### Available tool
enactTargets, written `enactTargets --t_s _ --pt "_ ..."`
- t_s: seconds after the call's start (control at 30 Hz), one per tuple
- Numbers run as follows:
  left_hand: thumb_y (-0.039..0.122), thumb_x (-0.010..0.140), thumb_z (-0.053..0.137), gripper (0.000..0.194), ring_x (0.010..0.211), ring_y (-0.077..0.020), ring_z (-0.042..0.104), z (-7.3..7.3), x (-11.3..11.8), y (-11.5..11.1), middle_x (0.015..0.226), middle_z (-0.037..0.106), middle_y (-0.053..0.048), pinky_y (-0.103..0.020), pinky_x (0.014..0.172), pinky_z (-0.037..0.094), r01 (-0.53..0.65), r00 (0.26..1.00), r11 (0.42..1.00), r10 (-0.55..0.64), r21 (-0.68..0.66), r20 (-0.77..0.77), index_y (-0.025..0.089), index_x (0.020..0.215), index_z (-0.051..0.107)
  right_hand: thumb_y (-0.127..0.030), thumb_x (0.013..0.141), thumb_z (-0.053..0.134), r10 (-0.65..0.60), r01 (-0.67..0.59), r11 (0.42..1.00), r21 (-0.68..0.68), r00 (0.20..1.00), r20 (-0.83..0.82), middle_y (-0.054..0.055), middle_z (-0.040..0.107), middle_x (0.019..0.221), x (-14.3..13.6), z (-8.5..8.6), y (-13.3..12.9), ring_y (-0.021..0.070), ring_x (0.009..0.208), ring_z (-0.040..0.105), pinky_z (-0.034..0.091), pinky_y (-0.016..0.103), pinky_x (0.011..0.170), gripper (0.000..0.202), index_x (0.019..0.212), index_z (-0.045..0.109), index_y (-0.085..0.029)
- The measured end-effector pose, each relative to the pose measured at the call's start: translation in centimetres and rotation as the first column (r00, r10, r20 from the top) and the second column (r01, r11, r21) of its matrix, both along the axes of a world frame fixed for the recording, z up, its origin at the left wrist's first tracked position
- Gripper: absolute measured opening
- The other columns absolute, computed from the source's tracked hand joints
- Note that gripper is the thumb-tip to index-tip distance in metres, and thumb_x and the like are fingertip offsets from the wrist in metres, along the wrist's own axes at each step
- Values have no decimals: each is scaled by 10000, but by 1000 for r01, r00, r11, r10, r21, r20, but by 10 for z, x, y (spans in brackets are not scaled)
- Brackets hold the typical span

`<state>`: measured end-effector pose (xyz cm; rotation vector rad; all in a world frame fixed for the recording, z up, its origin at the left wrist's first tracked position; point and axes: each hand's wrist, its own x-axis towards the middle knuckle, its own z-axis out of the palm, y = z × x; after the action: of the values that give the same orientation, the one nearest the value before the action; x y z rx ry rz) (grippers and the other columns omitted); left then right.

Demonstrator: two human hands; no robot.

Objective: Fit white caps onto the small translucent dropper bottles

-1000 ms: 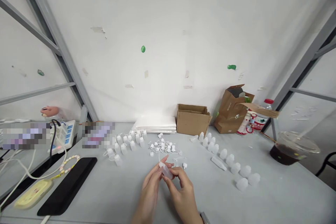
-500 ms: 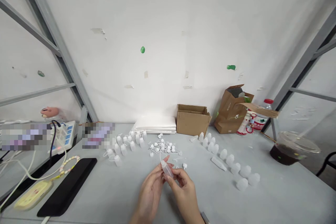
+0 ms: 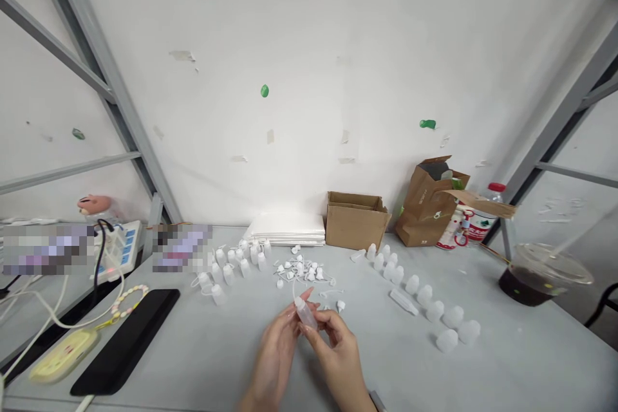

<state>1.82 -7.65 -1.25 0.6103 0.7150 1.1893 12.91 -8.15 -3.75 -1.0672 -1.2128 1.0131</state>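
Observation:
Between my two hands is a small translucent plastic squeeze bottle (image 3: 307,315), tilted, with a white cap and a thin strap at its top. My left hand (image 3: 276,351) supports it from the left, fingers behind it. My right hand (image 3: 338,347) pinches its lower part between thumb and fingers. Beyond the hands lies a pile of loose white caps with straps (image 3: 302,267). To the left stand several capped bottles (image 3: 228,275). On the right, several uncapped bottles (image 3: 412,284) stand in a slanting double row, and one bottle (image 3: 403,302) lies on its side.
A stack of white sheets (image 3: 287,230) and an open cardboard box (image 3: 356,222) stand against the wall. Farther right are a brown paper bag (image 3: 425,209) and a plastic cup of dark drink (image 3: 528,277). At left lie a black pad (image 3: 126,341), cables and a power strip (image 3: 123,248).
The camera view has shifted slightly, moving the scene a little to the right. Both hands stay around the bottle, with hardly any visible movement.

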Motion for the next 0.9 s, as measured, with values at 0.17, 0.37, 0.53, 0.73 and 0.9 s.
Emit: enactTargets --t_s 0.17,0.37,0.53,0.73,0.9 --pt "310 786 498 353 1128 -255 482 -5 2 1 1066 658 -77 -399 1011 275 -21 999 1000 21 4 37 182 1086 633 -328 708 662 38 -42 998 -44 995 -91 57 677 794 -1 2 0 201 774 601 475 293 724 154 757 642 -184" --pt "317 740 562 331 1169 -276 441 -9 1 1 1187 598 -77 -407 993 291 -19 999 999 17 37 50 197 1031 665 -395 638 718 115 -154 980 -126 956 -271 34 664 658 2 9 4 172 616 588 467 272 592 241 698 654 -171" --pt "380 702 628 465 1117 -278 496 -4 0 -3 1128 633 -109 -359 902 386 -13 993 998 19 56 -116 199 1129 604 -441 732 631 308 -347 935 -73 897 -316 32 650 626 5 7 9 144 567 575 454 260 578 295 765 676 -151" --pt "441 620 691 502 1014 -277 568 3 -3 2 1076 657 -123 -307 760 481 -100 929 991 127 92 -349 181 1047 647 -416 847 478 344 -346 936 -63 938 -50 50 661 678 3 0 5 171 641 597 482 302 647 321 870 670 -161" --pt "423 625 690 493 888 -205 615 3 -13 6 985 684 -74 -281 766 493 -232 878 958 280 166 -389 196 1059 640 -178 864 421 8 -140 969 202 839 544 106 628 997 44 2 13 228 931 555 446 402 843 288 1095 592 -197"
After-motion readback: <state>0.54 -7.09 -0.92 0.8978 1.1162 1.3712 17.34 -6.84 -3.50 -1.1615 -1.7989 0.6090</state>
